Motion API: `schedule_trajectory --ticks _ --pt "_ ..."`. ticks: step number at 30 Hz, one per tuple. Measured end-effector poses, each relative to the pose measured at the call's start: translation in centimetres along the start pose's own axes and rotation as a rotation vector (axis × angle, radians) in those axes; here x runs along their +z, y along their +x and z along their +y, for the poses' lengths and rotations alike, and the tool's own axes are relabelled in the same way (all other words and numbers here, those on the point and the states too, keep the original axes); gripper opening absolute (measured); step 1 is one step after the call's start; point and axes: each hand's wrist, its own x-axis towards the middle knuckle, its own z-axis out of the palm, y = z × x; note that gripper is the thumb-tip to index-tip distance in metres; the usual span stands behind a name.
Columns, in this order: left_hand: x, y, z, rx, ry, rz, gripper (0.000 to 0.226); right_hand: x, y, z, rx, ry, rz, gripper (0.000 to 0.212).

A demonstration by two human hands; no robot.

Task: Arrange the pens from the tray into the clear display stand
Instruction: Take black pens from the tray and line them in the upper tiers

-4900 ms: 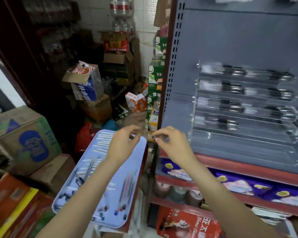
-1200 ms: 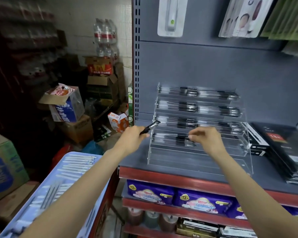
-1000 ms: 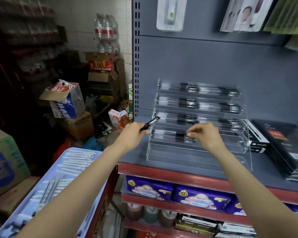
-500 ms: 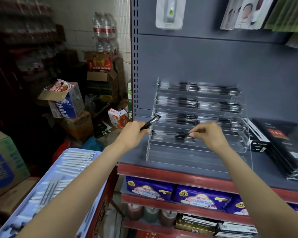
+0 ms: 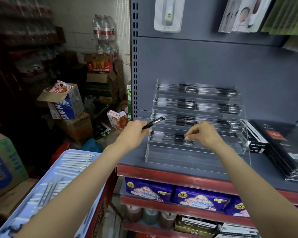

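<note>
While our left hand (image 5: 134, 133) stays closed around a black pen (image 5: 153, 123), its tip poking up toward the left edge of the clear display stand (image 5: 196, 127), our right hand (image 5: 205, 134) has its fingertips pinched together at the fourth tier down, touching the dark pens lying there; whether it still grips one or is only nudging it into line we cannot tell. Compared with a second ago, the right hand has settled lower onto that row and the left hand has barely shifted, so we judge one pen has just been seated and the one in the left hand is next in turn. From the single head view, the upper three tiers each carry a row of pens, the fourth holds pens on its left half only, and the lowest tier looks bare. At lower left the blue tray (image 5: 100, 182) still holds many white pens (image 5: 76, 162), lying roughly parallel, so most of the job remains. The stand sits on the grey shelf (image 5: 132, 162), with black boxes (image 5: 282, 148) just beside it on the right.
</note>
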Motion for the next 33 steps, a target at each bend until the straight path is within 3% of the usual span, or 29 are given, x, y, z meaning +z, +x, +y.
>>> schedule_trajectory --ticks 5,9,13,16,21,26,33 --pt "-0.3 -0.2 0.4 0.062 0.042 0.036 0.017 0.4 -0.3 0.2 -0.031 0.065 0.002 0.006" --pt "-0.6 -0.3 0.7 0.108 0.025 0.010 0.014 -0.1 -1.2 -0.9 -0.146 0.239 0.115 0.012" --pt "-0.5 0.0 1.8 0.163 0.037 -0.128 0.012 -0.8 -2.6 -3.4 -0.246 0.581 -0.100 0.036" --pt "0.0 0.0 2.7 0.172 0.007 -0.169 0.016 -0.4 -3.0 -4.0 -0.280 0.672 -0.115 0.021" --pt "-0.1 -0.2 1.9 0.135 -0.012 -0.176 0.021 -0.4 -3.0 -2.0 -0.183 0.771 0.079 0.012" --pt "0.0 0.5 0.1 0.078 0.058 0.043 0.021 -1.0 -2.3 1.7 -0.046 0.717 0.302 0.011" --pt "1.5 1.0 0.1 0.156 0.091 0.119 0.024 0.0 -2.2 2.9 0.017 0.495 0.260 0.010"
